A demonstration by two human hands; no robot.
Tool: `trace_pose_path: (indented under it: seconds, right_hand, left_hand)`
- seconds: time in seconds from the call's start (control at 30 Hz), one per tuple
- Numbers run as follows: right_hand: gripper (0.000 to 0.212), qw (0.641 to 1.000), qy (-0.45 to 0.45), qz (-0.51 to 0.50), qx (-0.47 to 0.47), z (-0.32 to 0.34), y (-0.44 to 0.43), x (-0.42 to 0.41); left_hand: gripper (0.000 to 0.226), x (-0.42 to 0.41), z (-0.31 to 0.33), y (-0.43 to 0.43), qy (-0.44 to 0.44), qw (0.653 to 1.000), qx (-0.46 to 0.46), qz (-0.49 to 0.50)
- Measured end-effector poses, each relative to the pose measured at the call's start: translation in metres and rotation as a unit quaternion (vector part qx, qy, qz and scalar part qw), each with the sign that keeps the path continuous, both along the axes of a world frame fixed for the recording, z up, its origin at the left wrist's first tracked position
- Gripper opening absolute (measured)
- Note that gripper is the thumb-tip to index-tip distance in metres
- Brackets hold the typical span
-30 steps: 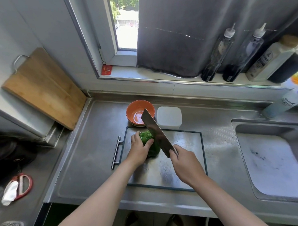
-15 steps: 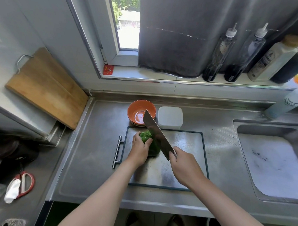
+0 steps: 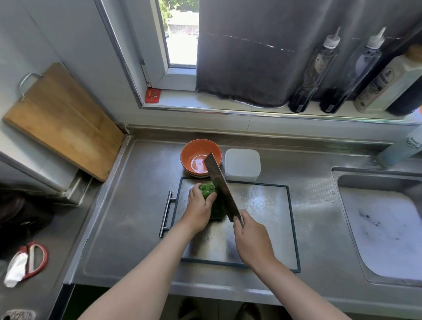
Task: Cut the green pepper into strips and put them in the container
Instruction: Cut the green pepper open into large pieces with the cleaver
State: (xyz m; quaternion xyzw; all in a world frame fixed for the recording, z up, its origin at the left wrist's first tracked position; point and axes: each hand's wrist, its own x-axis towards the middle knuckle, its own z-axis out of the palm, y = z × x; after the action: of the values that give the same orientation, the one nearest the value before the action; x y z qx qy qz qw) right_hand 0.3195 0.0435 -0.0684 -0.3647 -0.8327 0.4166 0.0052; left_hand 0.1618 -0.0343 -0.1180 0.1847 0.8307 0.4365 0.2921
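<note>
A whole green pepper [image 3: 209, 191] lies on the left part of a steel cutting board [image 3: 263, 209]. My left hand [image 3: 200, 208] grips the pepper from its left side, fingers curled over the top. My right hand [image 3: 251, 240] holds the handle of a cleaver [image 3: 220, 184], whose blade rests against the right side of the pepper and points away toward the bowl. A white lidded container [image 3: 242, 164] stands just beyond the board. The pepper's lower part is hidden behind my left hand and the blade.
An orange bowl [image 3: 196, 151] sits left of the container. A sink [image 3: 382, 223] lies to the right, a wooden board [image 3: 63, 121] leans at the left wall, bottles [image 3: 313, 72] line the sill, and red scissors [image 3: 34, 259] lie at far left.
Both hands, the cleaver and the pepper keep almost the same pose; only the camera view shifts slightly.
</note>
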Motion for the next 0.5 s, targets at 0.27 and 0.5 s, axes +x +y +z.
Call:
trace_pose_path:
  seconds: [0.27, 0.5]
  right_hand:
    - [0.021, 1.0, -0.015, 0.011, 0.004, -0.001, 0.006, -0.008]
    - [0.017, 1.0, 0.0, -0.016, -0.009, -0.007, -0.005, -0.003]
  left_hand:
    - [0.049, -0.006, -0.005, 0.0, 0.021, 1.0, 0.001, 0.006]
    - [0.053, -0.009, -0.005, 0.004, 0.011, 1.0, -0.008, -0.01]
